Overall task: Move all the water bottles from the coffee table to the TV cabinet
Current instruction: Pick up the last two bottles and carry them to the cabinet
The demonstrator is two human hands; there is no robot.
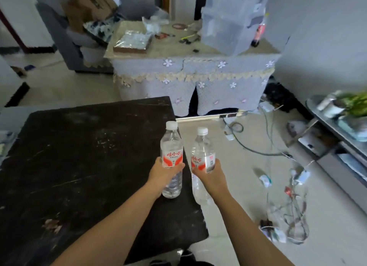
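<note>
Two water bottles were up off the dark coffee table (79, 156), both upright, white-capped, red-and-white labelled, clear liquid inside. Left hand (161, 173) was wrapped around the left bottle (171, 158) over the table's right edge; right hand (211, 175) was clamped on the right bottle (202, 162) over the floor. TV cabinet (337, 146) stood at right.

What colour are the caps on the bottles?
White, both caps, seen in the head view.
</note>
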